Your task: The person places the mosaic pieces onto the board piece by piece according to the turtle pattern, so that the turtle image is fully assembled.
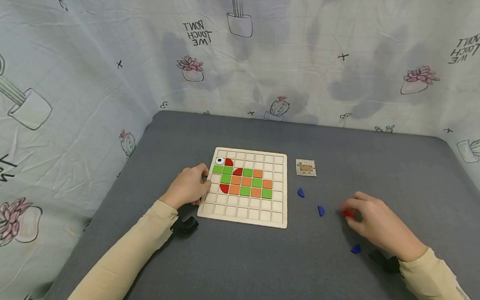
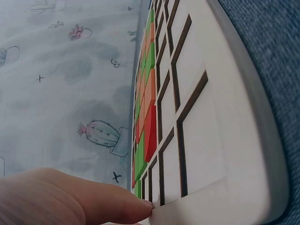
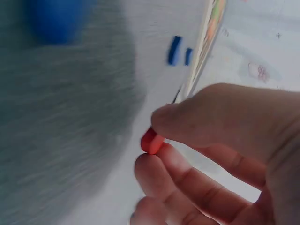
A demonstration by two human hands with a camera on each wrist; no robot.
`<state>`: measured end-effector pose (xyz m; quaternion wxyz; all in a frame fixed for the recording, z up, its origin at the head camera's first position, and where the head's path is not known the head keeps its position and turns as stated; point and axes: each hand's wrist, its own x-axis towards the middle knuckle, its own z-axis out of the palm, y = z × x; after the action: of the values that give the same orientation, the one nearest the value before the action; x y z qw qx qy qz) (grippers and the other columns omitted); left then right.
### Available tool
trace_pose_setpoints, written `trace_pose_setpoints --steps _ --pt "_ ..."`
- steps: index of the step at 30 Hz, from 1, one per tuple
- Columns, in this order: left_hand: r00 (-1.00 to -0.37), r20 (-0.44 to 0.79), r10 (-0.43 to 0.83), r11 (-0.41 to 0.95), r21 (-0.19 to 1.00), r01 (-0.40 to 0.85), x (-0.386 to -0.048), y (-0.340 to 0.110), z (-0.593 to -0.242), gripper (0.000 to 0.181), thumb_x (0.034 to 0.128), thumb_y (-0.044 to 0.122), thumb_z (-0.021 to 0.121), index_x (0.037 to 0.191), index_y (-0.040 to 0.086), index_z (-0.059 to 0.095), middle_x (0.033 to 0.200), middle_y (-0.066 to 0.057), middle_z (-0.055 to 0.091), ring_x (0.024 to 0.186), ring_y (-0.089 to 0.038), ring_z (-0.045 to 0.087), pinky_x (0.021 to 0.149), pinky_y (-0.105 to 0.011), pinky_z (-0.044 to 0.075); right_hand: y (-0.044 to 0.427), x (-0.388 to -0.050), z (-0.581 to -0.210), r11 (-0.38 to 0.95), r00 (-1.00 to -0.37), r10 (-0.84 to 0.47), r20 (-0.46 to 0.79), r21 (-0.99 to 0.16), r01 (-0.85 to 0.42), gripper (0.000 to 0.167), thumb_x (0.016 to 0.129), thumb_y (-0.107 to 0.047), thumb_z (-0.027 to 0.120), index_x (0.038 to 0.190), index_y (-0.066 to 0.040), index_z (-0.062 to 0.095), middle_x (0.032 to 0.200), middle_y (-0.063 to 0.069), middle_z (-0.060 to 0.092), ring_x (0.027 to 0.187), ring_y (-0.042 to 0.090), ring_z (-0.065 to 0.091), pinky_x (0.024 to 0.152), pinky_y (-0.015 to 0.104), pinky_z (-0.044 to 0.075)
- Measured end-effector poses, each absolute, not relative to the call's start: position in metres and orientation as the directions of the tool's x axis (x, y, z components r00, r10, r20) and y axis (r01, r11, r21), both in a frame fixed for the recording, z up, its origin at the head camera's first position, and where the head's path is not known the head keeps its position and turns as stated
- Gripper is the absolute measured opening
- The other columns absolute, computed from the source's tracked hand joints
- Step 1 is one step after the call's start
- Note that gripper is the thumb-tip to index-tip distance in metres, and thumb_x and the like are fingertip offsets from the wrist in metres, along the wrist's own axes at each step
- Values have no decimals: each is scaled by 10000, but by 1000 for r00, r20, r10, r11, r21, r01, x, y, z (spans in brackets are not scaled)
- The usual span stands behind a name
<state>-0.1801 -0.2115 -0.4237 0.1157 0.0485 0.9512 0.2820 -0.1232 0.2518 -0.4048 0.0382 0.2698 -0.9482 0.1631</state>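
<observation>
A pale wooden grid board (image 1: pixel 242 210) lies on the table, with green, orange and red flat pieces and one round eye piece (image 1: pixel 220 160) set in its cells. My left hand (image 1: pixel 187 183) grips the board's left edge; in the left wrist view the thumb (image 2: pixel 108 201) lies against the rim. Off to the right, my right hand (image 1: pixel 378 225) pinches a small red piece (image 3: pixel 151 142) between thumb and fingertips, above the table. Its full outline is hidden by the fingers. Two blue rounded pieces (image 1: pixel 301 192) lie between board and right hand.
A small printed pattern card (image 1: pixel 306 167) lies just right of the board's top corner. Another blue piece (image 1: pixel 356 249) sits below the right hand. Grey cloth covers the table (image 1: pixel 256 272), and a cactus-print curtain (image 1: pixel 311 80) hangs behind it and at the sides.
</observation>
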Motion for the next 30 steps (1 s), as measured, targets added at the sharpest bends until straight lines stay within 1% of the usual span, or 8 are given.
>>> trace_pose_setpoints --steps 4,7,13,17,25,30 --pt "-968 -193 158 836 548 27 -180 -213 -425 289 1035 165 605 1270 1 575 600 -55 625 422 -167 596 447 -312 485 231 -138 -400 769 -823 -526 215 -293 -568 258 779 44 831 962 -128 772 946 -36 655 778 95 626 648 303 530" --pt "-969 -193 156 838 545 27 -180 -214 -425 288 1035 170 606 1270 7 577 597 -53 623 425 -167 598 449 -315 489 214 -150 -398 746 -808 -544 228 -310 -590 235 803 37 817 974 -118 773 950 -28 654 803 114 648 670 314 545" --pt "-968 -191 164 838 545 34 -180 -213 -424 303 1036 173 605 1289 7 584 581 -47 625 419 -170 603 453 -322 492 185 -172 -394 715 -802 -568 185 -371 -593 176 861 14 761 978 -116 774 953 -15 644 815 119 648 686 306 538" --pt "-968 -189 164 841 540 38 -180 -213 -424 314 1036 175 609 1298 5 589 576 -41 627 417 -167 605 455 -321 492 168 -184 -393 701 -798 -578 173 -395 -593 153 867 9 750 962 -109 772 959 -3 653 818 126 650 710 320 544" --pt "-969 -188 159 844 535 35 -180 -212 -422 312 1034 171 611 1298 6 589 571 -39 627 415 -167 600 452 -318 485 136 -208 -394 663 -787 -597 157 -457 -593 134 879 -21 766 1003 -72 769 940 26 641 827 164 642 749 353 547" --pt "-969 -190 157 844 536 31 -180 -212 -423 307 1034 173 614 1291 7 588 576 -40 623 417 -163 598 452 -314 483 118 -221 -398 644 -772 -618 151 -466 -607 126 865 -10 778 971 -79 769 946 39 668 847 188 665 767 369 560"
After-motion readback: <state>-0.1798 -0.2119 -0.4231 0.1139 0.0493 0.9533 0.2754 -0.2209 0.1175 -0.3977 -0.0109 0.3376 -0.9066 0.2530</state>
